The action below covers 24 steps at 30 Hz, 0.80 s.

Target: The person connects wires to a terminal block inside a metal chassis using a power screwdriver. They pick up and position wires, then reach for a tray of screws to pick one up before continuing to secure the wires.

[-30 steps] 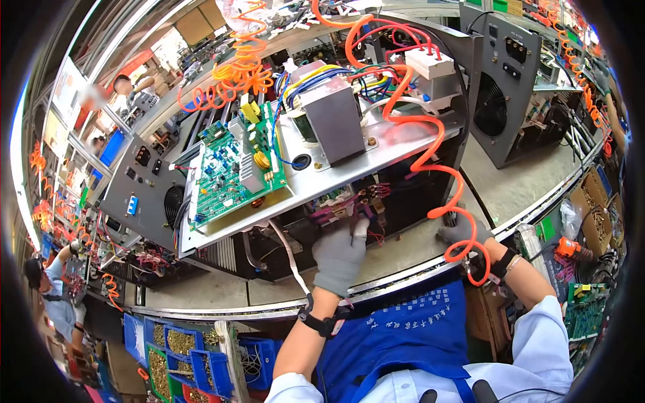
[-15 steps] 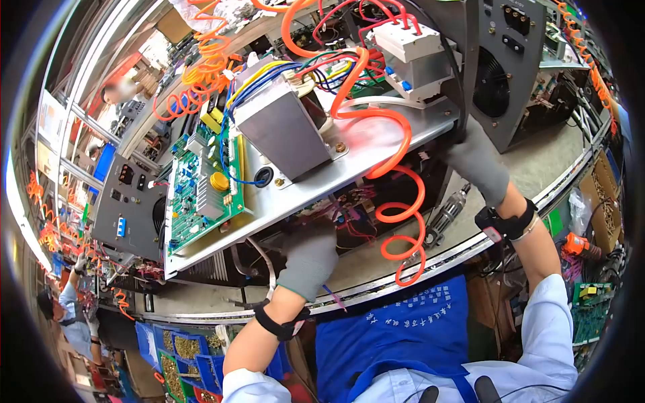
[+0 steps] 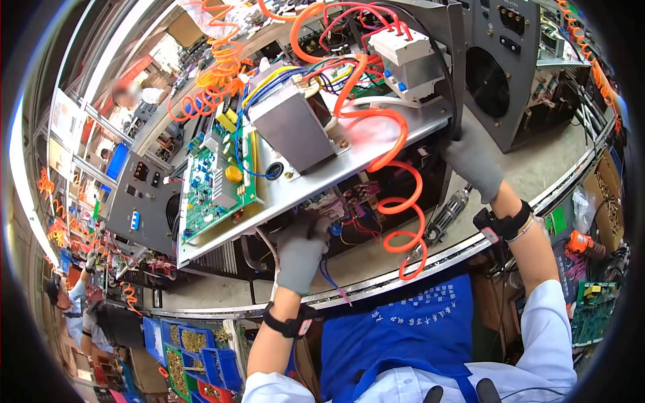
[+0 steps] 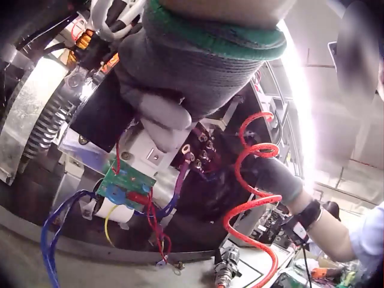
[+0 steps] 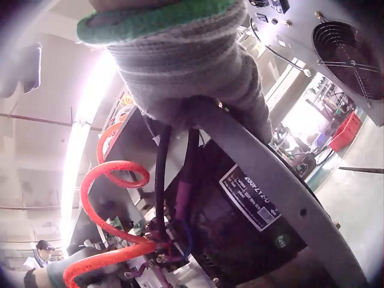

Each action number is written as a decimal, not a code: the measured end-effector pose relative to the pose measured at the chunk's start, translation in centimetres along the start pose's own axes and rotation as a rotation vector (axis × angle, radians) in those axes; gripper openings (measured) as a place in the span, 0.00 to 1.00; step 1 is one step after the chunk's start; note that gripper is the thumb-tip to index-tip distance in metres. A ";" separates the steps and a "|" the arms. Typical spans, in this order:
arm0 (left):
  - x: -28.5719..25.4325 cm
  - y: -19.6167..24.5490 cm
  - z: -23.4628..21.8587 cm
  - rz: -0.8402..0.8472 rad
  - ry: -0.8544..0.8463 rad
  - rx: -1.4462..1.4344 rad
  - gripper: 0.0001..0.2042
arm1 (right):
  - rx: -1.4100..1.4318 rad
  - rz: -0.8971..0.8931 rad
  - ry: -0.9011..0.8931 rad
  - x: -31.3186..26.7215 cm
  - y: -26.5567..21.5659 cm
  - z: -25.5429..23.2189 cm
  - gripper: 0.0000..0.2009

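Note:
The gloved left hand reaches under the metal shelf of an open chassis. Its fingers bend beside a pale metal part, near a small green board with red and blue wires; whether they pinch anything is hidden. The gloved right hand is at the chassis's right edge, curled round black cable that runs down into the chassis. A dark box with a white label stands below that hand. On top sit a grey transformer and a green circuit board.
A coiled orange hose hangs before the chassis, with a metal air tool on the bench behind it. Other grey fan units stand at both sides. Blue bins of small parts are at lower left; people work farther left.
The right hand has left the air tool and moved up to the cable at the chassis edge. The left hand has shifted left under the shelf, and blue wires now hang beside it.

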<state>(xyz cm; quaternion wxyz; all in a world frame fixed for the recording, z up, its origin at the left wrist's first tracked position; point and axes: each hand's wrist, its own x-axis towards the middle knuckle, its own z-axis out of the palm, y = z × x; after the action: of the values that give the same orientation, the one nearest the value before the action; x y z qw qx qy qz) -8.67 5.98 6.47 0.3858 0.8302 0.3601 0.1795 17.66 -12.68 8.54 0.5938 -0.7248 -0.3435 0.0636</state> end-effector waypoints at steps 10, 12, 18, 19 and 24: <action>-0.7 3.9 4.6 0.520 0.134 0.272 0.12 | -0.021 0.047 -0.026 0.3 0.5 -0.1 0.11; 0.6 0.9 3.8 0.330 0.131 0.318 0.13 | -0.061 0.044 -0.001 0.3 -1.8 -0.4 0.10; -1.7 0.2 2.7 0.005 0.235 -0.419 0.12 | 0.073 -0.028 0.020 0.2 0.3 0.3 0.11; -1.6 0.2 3.2 0.013 0.274 -0.478 0.11 | 0.072 -0.027 0.020 0.2 0.2 0.3 0.11; -1.5 -0.5 4.2 0.106 0.317 -0.547 0.07 | -0.009 0.020 0.030 0.1 0.7 0.1 0.11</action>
<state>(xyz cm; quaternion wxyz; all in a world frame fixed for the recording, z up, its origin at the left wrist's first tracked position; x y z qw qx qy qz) -7.43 2.95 3.36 0.5238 0.6750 0.3102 0.4168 17.96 -12.57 7.94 0.5951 -0.7317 -0.3276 0.0572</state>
